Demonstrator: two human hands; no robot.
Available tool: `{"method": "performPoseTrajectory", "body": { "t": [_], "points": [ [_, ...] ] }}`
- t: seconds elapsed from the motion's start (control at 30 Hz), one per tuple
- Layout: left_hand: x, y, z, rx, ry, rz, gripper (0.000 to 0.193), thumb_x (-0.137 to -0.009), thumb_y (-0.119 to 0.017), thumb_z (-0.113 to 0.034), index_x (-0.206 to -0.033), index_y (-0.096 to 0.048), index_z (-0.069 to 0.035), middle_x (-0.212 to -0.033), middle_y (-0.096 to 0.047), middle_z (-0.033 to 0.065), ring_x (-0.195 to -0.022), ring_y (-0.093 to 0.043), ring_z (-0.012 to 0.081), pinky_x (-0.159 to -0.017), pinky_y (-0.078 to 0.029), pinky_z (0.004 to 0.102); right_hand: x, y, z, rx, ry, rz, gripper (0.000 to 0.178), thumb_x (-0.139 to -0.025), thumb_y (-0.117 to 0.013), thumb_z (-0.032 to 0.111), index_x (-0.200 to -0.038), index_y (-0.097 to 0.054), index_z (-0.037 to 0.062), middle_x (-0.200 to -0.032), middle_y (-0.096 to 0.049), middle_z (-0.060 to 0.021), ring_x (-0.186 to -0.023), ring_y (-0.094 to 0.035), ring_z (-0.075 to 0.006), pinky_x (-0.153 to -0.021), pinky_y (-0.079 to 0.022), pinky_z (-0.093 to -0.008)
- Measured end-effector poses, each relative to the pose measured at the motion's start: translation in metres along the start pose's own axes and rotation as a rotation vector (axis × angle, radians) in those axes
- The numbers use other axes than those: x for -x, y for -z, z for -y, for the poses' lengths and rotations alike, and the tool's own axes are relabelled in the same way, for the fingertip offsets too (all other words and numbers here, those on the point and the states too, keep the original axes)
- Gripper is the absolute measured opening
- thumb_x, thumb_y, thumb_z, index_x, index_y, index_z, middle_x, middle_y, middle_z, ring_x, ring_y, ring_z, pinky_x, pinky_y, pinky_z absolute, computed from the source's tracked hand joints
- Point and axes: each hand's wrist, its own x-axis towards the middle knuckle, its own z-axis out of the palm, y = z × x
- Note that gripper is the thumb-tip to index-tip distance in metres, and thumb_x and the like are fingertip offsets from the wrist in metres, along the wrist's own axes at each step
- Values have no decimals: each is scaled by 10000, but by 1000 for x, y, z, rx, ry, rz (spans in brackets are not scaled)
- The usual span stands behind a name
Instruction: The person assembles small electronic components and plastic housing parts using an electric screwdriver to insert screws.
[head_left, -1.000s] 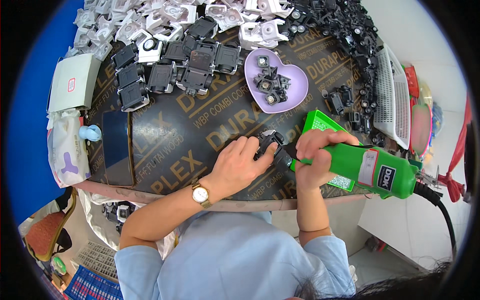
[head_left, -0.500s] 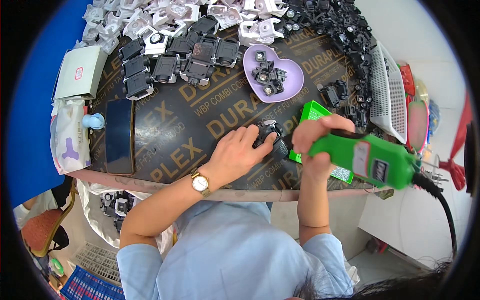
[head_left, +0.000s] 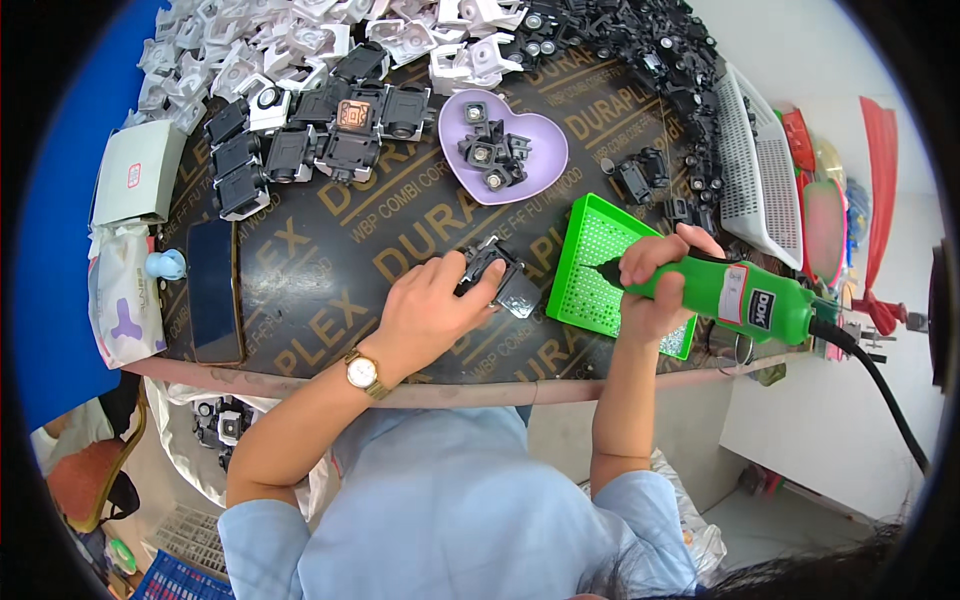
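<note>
My left hand is closed round a small black plastic vehicle-like part on the dark table, its near end showing past my fingers. My right hand grips a green electric screwdriver, its cord running off to the right. The thin bit points left over a green perforated tray. Small silvery pieces, probably screws, lie in the tray's near right part. Beyond my hands stands a lilac heart-shaped dish holding several black parts with round silvery centres.
White plastic shells are heaped at the far left, and black parts at the far right. Assembled black pieces stand in front of the shells. A phone lies on the left beside a wipes pack. A white basket borders the right.
The screwdriver's tip has moved away from the black part to above the green tray. My left hand still holds the part. The whole view has shifted somewhat, with the table things appearing further left.
</note>
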Motion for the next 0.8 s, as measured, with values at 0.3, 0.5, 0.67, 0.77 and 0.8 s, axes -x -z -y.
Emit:
{"method": "performPoseTrajectory", "body": {
  "t": [0.3, 0.5, 0.67, 0.77, 0.8],
  "points": [
    [-1, -2, 1, -9, -1, 11, 490, -670, -734, -261, -1123, -577, -156, -762, -404, 37, -642, -499, 173, -534, -454, 285, -1, 1, -5, -6, -19, 6, 502, -850, -632, 352, -1139, -427, -5, -569, -446, -40, -442, -411, -130, -413, -346, -257],
    [1, -2, 1, 27, 16, 15, 496, -668, -737, -240, -1124, -572, -137, -780, -408, 43, -660, -504, 175, -546, -459, 287, -1, -3, -6, 38, -51, 27, 497, -844, -638, 373, -1108, -434, 5, -566, -442, -37, -438, -408, -127, -408, -344, -254],
    [0, -1, 0, 80, 35, 12, 499, -663, -738, -219, -1123, -568, -126, -798, -413, 50, -684, -515, 185, -561, -467, 298, -5, -4, -1, 14, -38, 55, 574, -809, -666, 424, -1131, -435, 9, -562, -435, -34, -442, -409, -126, -408, -343, -258],
    [1, 0, 3, 125, 67, 35, 498, -658, -738, -198, -1119, -566, -121, -809, -414, 56, -693, -521, 195, -567, -470, 310, -10, -6, 14, -148, 3, 46, 555, -830, -656, 383, -1137, -421, -15, -559, -483, -47, -430, -440, -143, -390, -357, -254],
    [1, 2, 4, 167, 65, 37, 499, -653, -738, -183, -1117, -566, -119, -815, -413, 61, -698, -522, 201, -569, -470, 315, -10, -10, 24, -162, 11, 29, 579, -847, -616, 428, -1156, -395, -9, -553, -466, -38, -421, -421, -141, -383, -349, -268]
  ]
}}
